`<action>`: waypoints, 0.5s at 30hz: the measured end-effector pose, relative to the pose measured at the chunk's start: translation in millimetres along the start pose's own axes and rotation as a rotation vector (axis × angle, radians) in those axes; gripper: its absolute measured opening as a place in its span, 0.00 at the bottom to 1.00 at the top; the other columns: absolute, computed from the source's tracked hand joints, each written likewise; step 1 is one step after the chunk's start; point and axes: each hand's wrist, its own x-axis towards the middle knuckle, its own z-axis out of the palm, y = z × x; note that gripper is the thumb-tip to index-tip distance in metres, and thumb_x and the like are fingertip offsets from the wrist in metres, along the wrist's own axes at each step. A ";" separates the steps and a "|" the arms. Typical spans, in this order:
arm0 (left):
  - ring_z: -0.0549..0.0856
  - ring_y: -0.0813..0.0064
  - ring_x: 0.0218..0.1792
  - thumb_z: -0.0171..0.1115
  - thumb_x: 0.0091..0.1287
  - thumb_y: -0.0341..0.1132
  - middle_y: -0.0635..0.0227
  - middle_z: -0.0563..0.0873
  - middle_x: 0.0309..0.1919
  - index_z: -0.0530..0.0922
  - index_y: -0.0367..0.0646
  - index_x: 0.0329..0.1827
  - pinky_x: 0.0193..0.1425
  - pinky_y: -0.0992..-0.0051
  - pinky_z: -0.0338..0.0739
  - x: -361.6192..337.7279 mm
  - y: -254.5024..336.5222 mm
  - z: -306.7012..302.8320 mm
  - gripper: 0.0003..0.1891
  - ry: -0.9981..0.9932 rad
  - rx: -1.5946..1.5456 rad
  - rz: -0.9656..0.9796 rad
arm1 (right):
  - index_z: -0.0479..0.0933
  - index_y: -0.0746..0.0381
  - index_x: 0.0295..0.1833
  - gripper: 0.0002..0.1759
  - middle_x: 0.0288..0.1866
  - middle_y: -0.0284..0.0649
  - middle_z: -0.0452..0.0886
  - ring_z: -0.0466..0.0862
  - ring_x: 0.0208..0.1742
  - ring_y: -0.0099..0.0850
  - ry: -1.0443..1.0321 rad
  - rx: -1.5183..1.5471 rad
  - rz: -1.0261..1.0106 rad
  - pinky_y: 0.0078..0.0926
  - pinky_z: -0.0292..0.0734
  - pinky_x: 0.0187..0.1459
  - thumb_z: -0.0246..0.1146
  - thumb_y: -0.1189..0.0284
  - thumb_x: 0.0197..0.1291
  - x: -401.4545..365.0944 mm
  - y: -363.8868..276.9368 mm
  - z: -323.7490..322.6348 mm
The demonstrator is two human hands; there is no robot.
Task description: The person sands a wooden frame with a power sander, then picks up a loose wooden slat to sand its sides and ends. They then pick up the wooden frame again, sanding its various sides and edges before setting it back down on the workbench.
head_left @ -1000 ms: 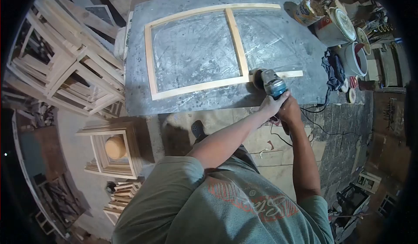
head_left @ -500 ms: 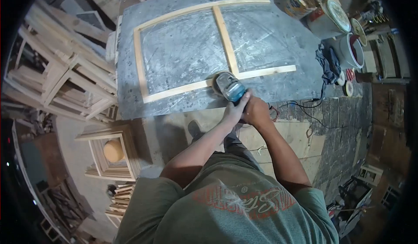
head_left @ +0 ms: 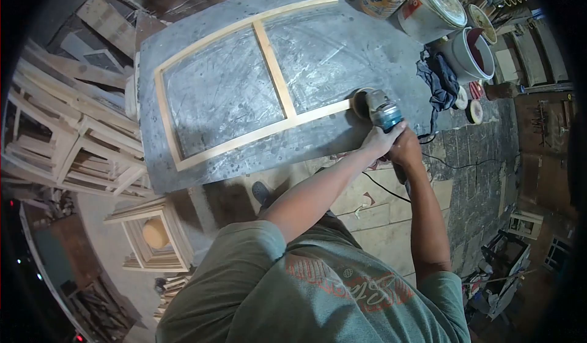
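Note:
A teal and grey angle grinder (head_left: 384, 111) with a round disc is in both my hands. My left hand (head_left: 380, 141) is closed around its body, and my right hand (head_left: 406, 148) wraps the rear part just beside it. The disc rests at the right end of the near rail of a pale wooden frame (head_left: 238, 140), covering that end. The frame lies flat on the grey table (head_left: 342, 49), with one crossbar (head_left: 274, 67) joining its long rails and its right side without an end piece.
Buckets (head_left: 431, 12) and a dark cloth (head_left: 438, 80) stand along the table's right end, with disc rolls (head_left: 474, 111) close by. Wooden frames (head_left: 79, 129) are stacked at left; more frames (head_left: 153, 236) sit on the floor. A black cord (head_left: 386, 189) hangs near my hands.
Both hands have carried the grinder rightward along the near rail, from beside the crossbar joint to the rail's right end. The camera view has shifted too.

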 end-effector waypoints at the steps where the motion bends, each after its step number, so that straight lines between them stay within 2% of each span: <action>1: 0.85 0.65 0.49 0.61 0.64 0.67 0.53 0.86 0.46 0.81 0.38 0.55 0.59 0.66 0.75 13.9 -5.1 12.2 0.37 -0.040 -0.007 -0.026 | 0.73 0.67 0.48 0.31 0.39 0.62 0.84 0.85 0.45 0.58 0.001 0.020 0.026 0.50 0.80 0.44 0.70 0.54 0.48 5.8 12.0 -4.1; 5: 0.85 0.64 0.47 0.61 0.63 0.68 0.54 0.87 0.42 0.81 0.36 0.52 0.57 0.65 0.76 38.9 1.1 35.4 0.37 -0.075 0.054 -0.060 | 0.74 0.68 0.48 0.31 0.42 0.62 0.84 0.85 0.47 0.57 0.038 0.063 0.079 0.50 0.79 0.46 0.71 0.53 0.48 21.4 36.2 -16.2; 7: 0.85 0.63 0.47 0.61 0.62 0.68 0.53 0.87 0.43 0.81 0.37 0.52 0.57 0.64 0.76 34.4 3.9 28.1 0.38 -0.051 0.034 -0.020 | 0.75 0.68 0.48 0.31 0.41 0.62 0.84 0.85 0.46 0.57 0.046 0.045 0.070 0.50 0.80 0.46 0.70 0.53 0.47 23.1 30.6 -13.7; 8: 0.86 0.64 0.46 0.62 0.61 0.69 0.54 0.87 0.45 0.82 0.37 0.53 0.55 0.66 0.77 40.7 -5.5 22.6 0.39 -0.028 0.105 -0.106 | 0.76 0.68 0.48 0.32 0.41 0.63 0.84 0.85 0.46 0.57 0.035 -0.028 0.074 0.49 0.80 0.45 0.70 0.53 0.47 21.9 22.8 -9.6; 12: 0.86 0.68 0.45 0.63 0.60 0.69 0.57 0.86 0.47 0.81 0.39 0.56 0.50 0.70 0.79 -0.4 6.9 -14.8 0.39 -0.063 -0.036 -0.137 | 0.75 0.68 0.47 0.31 0.39 0.61 0.84 0.85 0.44 0.58 -0.004 0.016 0.006 0.50 0.80 0.44 0.71 0.53 0.47 1.7 -8.0 5.8; 15: 0.85 0.68 0.43 0.63 0.60 0.70 0.57 0.85 0.47 0.81 0.40 0.58 0.47 0.72 0.80 -8.2 -35.4 -28.1 0.40 0.030 -0.060 -0.050 | 0.78 0.67 0.45 0.27 0.39 0.61 0.84 0.85 0.44 0.58 0.052 0.001 -0.008 0.49 0.79 0.44 0.72 0.57 0.46 -14.0 -19.7 32.2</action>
